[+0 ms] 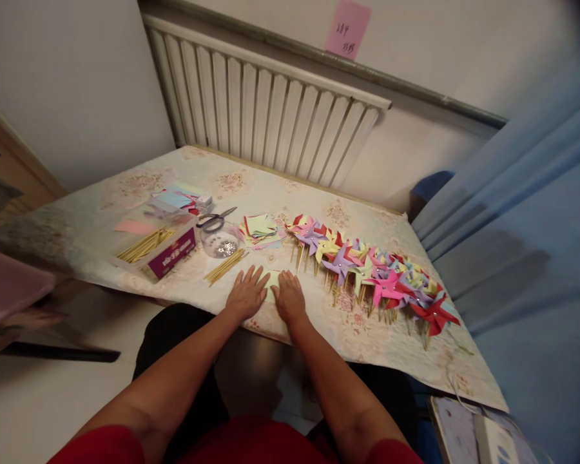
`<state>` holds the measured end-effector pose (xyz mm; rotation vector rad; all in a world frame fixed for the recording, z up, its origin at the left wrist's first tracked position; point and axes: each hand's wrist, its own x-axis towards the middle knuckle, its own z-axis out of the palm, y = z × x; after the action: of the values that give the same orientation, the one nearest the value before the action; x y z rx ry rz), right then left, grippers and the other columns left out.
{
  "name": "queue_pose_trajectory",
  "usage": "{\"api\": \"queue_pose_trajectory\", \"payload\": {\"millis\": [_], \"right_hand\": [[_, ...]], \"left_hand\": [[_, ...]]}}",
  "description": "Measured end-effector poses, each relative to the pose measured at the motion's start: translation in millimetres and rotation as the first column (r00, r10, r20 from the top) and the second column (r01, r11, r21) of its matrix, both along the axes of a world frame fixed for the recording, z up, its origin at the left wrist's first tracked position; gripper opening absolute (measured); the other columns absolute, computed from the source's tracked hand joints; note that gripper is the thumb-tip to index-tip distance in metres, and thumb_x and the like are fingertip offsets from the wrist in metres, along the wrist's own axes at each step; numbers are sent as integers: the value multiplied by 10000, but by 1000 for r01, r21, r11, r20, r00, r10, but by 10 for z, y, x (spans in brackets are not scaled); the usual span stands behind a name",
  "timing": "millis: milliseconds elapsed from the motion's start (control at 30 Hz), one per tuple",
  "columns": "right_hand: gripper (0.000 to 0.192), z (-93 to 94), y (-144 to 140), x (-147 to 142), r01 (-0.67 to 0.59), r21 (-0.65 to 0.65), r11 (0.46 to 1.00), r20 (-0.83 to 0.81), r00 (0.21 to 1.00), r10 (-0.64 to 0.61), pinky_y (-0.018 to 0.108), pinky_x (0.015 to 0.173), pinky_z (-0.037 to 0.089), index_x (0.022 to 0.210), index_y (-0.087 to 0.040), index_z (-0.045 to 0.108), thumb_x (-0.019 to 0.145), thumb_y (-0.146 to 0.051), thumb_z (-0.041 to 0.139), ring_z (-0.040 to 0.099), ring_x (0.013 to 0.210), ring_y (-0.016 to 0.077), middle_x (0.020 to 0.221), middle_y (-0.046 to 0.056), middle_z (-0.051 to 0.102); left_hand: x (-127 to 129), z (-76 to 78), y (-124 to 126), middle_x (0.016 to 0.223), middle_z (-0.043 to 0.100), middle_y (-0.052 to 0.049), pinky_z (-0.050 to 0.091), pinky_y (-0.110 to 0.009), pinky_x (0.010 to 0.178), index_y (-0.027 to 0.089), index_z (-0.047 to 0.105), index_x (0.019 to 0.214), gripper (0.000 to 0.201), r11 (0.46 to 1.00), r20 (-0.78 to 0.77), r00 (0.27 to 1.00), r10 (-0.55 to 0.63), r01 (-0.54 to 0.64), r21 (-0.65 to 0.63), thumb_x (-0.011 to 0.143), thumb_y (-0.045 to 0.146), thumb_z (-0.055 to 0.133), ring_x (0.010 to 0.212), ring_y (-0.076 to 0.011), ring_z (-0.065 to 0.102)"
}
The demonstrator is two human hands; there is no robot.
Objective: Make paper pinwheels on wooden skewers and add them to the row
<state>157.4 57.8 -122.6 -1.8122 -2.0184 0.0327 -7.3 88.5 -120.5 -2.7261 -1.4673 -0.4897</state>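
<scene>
Lower centre: I see left hand (246,294) and right hand (290,297) flat, grip unclamped, on green paper (271,283); uneven pressure could skew it.

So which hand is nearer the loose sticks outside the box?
Left. The left hand lies just right of the loose sticks; the right hand is farther right, across the pale green paper.

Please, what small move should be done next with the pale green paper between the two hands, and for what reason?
Probably hold the pale green paper with the left hand and smooth it with the fingers of the right hand. Both hands lie palm down at its opposite sides, so they seem well placed. Whether it is folded is too small to tell.
</scene>
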Motion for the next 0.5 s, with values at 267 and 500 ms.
{"api": "queue_pose_trajectory", "payload": {"millis": [267, 500], "right_hand": [[468, 78, -96, 30, -148, 26, 989, 58, 988, 146, 469, 1146, 215, 1412, -181, 435, 978, -355, 439, 269, 1430, 244, 1500, 100, 413], [468, 60, -49, -3, -156, -18, 988, 88, 984, 157, 481, 1147, 202, 1389, -174, 461, 978, -397, 438, 297, 1414, 259, 1456, 104, 473]], "left_hand": [[1, -47, 23, 1506, 407, -85, 237, -557, 1121, 259, 470, 1404, 484, 1000, -2, 1000, 2, -2, 10, 938, 357, 380, 1425, -307, 276], [-1, -4, 5, 1502, 415, -83, 239, -551, 1123, 262, 479, 1395, 479, 1000, 0, 1000, 8, -8, -8, 929, 345, 405, 1419, -304, 288]]}}
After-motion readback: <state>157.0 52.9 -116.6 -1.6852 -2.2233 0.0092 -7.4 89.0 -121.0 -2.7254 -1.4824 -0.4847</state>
